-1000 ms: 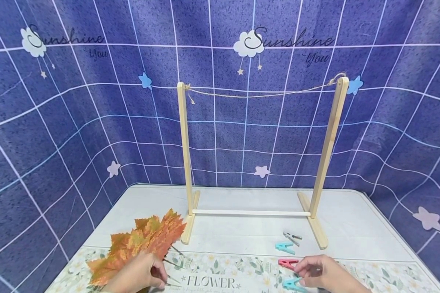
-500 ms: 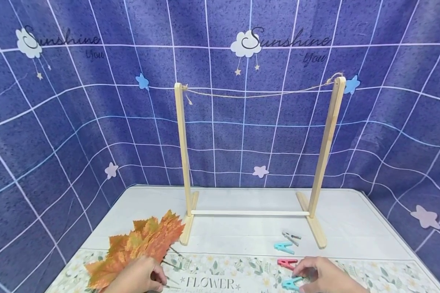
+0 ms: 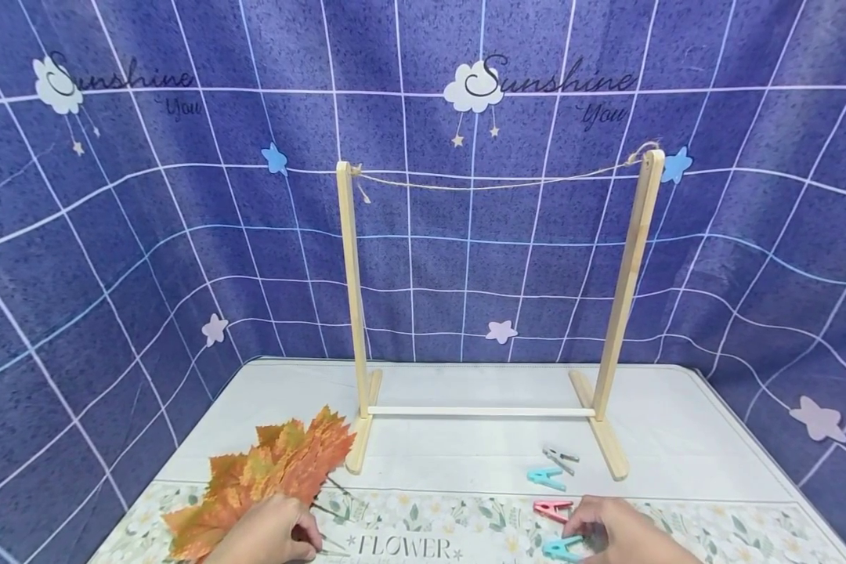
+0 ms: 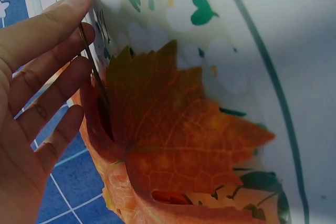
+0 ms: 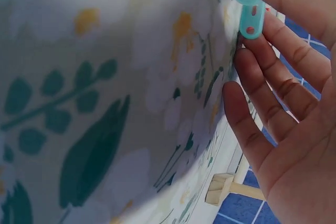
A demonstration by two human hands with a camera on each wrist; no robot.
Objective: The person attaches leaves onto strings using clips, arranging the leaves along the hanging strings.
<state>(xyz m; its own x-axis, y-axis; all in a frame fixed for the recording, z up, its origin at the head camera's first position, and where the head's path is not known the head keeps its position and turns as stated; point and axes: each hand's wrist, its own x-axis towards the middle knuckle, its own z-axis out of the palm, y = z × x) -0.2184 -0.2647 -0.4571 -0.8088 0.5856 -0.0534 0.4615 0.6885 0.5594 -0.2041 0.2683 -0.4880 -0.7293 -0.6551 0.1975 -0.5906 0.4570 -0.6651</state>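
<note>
A pile of orange maple leaves (image 3: 275, 462) with thin brown stems lies at the table's left front. My left hand (image 3: 271, 533) is at its near edge, thumb and index finger pinching a stem (image 4: 90, 53) in the left wrist view; the other fingers are spread. On the right, my right hand (image 3: 613, 533) holds the end of the nearest teal clothespin (image 3: 561, 547) between thumb and index finger. That clothespin lies flat, partly behind the thumb in the right wrist view. Beyond it lie a red clothespin (image 3: 553, 510), another teal clothespin (image 3: 546, 477) and a grey clothespin (image 3: 561, 457).
Behind the leaves and clothespins stands a wooden frame (image 3: 623, 290) with two posts and a low white crossbar (image 3: 479, 411). A sagging twine (image 3: 465, 187) joins the post tops. A floral-printed cloth (image 3: 423, 513) covers the table's front; a blue gridded curtain (image 3: 437, 266) hangs behind.
The right thumb and index finger have closed in on the nearest teal clothespin. The left hand stays almost still at the leaf stem. The head view has shifted slightly.
</note>
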